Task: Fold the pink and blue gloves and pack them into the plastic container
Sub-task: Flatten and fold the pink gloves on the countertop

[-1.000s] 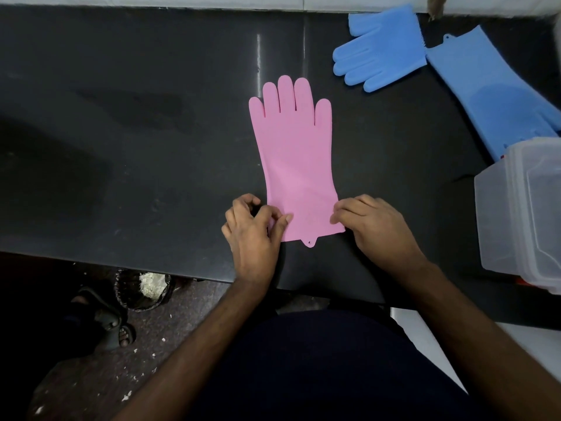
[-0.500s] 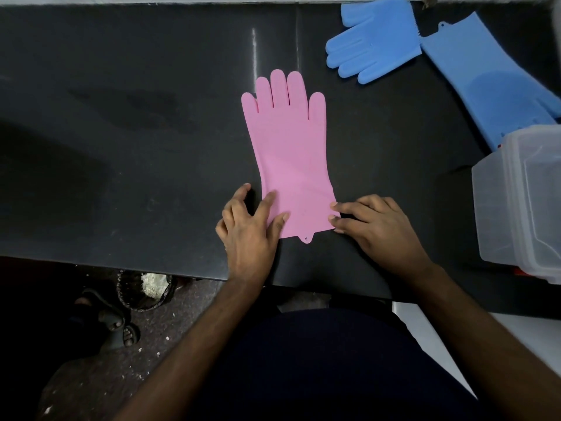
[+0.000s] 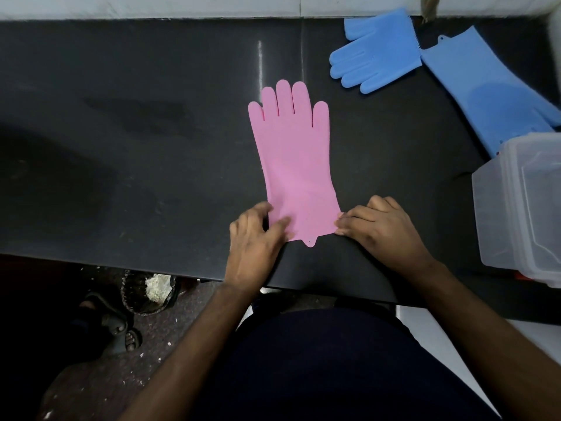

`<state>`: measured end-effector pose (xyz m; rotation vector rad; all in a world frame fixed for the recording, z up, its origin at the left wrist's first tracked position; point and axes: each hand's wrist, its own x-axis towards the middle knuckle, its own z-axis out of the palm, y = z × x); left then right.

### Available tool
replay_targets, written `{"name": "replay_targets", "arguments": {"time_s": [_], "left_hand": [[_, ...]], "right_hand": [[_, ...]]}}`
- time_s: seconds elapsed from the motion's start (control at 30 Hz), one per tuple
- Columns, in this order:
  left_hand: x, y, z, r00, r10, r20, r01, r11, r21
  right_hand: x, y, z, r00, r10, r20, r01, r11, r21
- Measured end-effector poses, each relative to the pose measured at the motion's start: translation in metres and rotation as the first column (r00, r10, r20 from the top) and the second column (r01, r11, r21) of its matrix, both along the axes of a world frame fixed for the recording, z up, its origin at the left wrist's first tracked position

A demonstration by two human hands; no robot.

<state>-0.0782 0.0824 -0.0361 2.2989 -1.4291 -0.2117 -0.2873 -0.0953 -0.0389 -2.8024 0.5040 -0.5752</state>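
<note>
Near the counter's front edge, the flat pink glove is being pinned at its cuff corners by the left hand, fingers spread, and the right hand, curled, likely readying a fold needing the cuff lifted toward the far edge.

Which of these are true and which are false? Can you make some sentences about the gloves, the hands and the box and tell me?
1. The pink glove lies flat on the black table. True.
2. The blue gloves are inside the plastic container. False: both lie on the table, at its far right.
3. Both hands touch the pink glove's cuff end. True: the left hand rests on one corner, the right hand meets the other.
4. The pink glove's fingers point toward the person. False: they point away.
5. The pink glove is already folded. False: it lies spread out full length.
</note>
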Motion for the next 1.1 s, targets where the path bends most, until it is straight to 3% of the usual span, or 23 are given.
{"name": "replay_targets", "arguments": {"time_s": [0.07, 0.13, 0.3, 0.37, 0.53, 0.63, 0.87, 1.1], "left_hand": [[0.005, 0.011, 0.003, 0.958, -0.246, 0.148, 0.247, 0.969, 0.011], [0.013, 0.023, 0.002, 0.841, -0.424, 0.337, 0.440, 0.897, 0.030], [0.015, 0.026, 0.005, 0.787, -0.399, 0.470, 0.461, 0.887, -0.019], [0.015, 0.024, 0.006, 0.782, -0.410, 0.469, 0.476, 0.879, -0.027], [0.018, 0.017, 0.015, 0.880, -0.354, 0.318, 0.402, 0.910, -0.100], [0.021, 0.013, 0.018, 0.867, -0.391, 0.310, 0.428, 0.902, -0.058], [0.024, 0.024, 0.014, 0.898, -0.369, 0.241, 0.409, 0.901, -0.145], [0.019, 0.024, 0.011, 0.889, -0.321, 0.326, 0.384, 0.912, -0.148]], "right_hand": [[-0.002, 0.000, 0.000, 1.000, 0.028, -0.002, -0.028, 0.997, -0.077], [-0.004, 0.001, -0.001, 0.995, 0.098, -0.037, -0.103, 0.980, -0.172], [-0.009, -0.007, 0.001, 0.977, 0.199, -0.074, -0.212, 0.924, -0.319], [-0.008, -0.008, 0.003, 0.976, 0.202, -0.081, -0.218, 0.917, -0.333], [0.000, -0.003, 0.009, 0.989, 0.136, -0.053, -0.145, 0.954, -0.264], [0.002, -0.004, 0.012, 0.995, 0.093, -0.024, -0.096, 0.969, -0.229], [-0.004, -0.003, 0.006, 0.982, 0.169, -0.087, -0.187, 0.946, -0.263], [0.001, 0.001, 0.013, 0.986, 0.154, -0.059, -0.163, 0.964, -0.210]]}}
